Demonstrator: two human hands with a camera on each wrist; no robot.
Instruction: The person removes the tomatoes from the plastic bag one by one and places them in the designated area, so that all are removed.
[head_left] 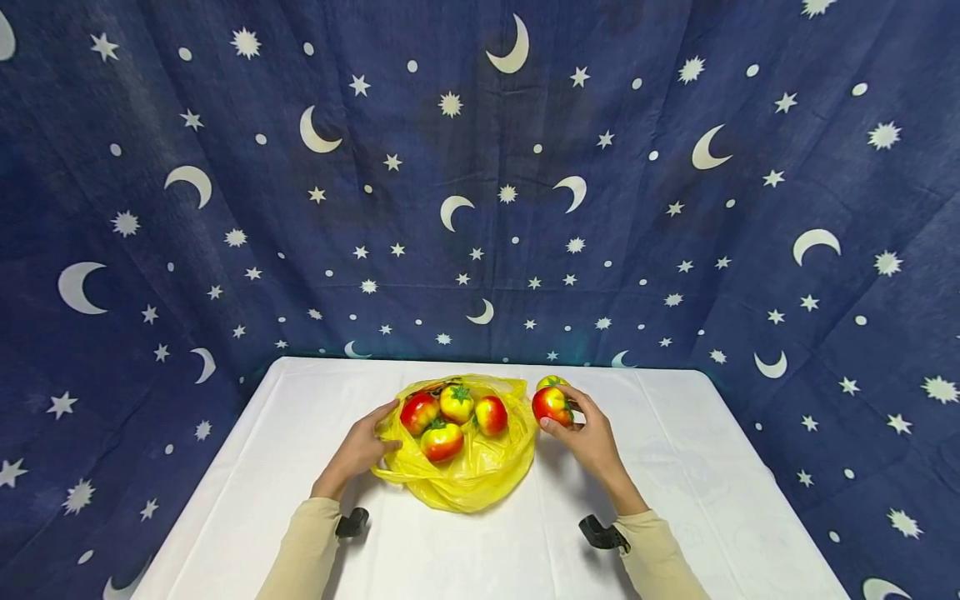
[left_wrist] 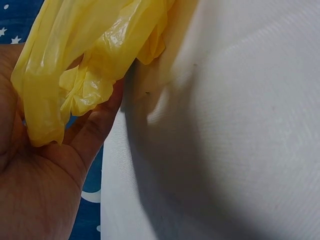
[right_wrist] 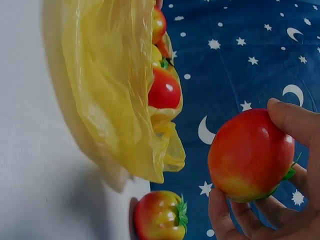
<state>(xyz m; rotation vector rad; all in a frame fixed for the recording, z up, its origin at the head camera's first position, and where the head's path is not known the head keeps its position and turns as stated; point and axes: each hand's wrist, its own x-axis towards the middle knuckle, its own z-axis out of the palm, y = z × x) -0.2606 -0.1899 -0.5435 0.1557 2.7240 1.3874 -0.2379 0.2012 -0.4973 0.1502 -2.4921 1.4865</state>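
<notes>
A yellow plastic bag [head_left: 480,475] lies with its mouth open on the table, and several red-and-yellow tomatoes [head_left: 442,442] with green tops sit in it. My left hand [head_left: 358,450] grips the bag's left edge; in the left wrist view a fold of yellow plastic [left_wrist: 45,100] lies between thumb and fingers. Right of the bag, my right hand [head_left: 596,437] holds a tomato [right_wrist: 250,155] between thumb and fingertips, raised off the table. Another tomato [right_wrist: 159,216] rests on the table beside the bag, partly hidden behind the held one in the head view.
A white cloth covers the table [head_left: 720,500]. Behind it and at the sides hangs a dark blue curtain [head_left: 480,167] with moons and stars. Each wrist wears a black strap [head_left: 602,533].
</notes>
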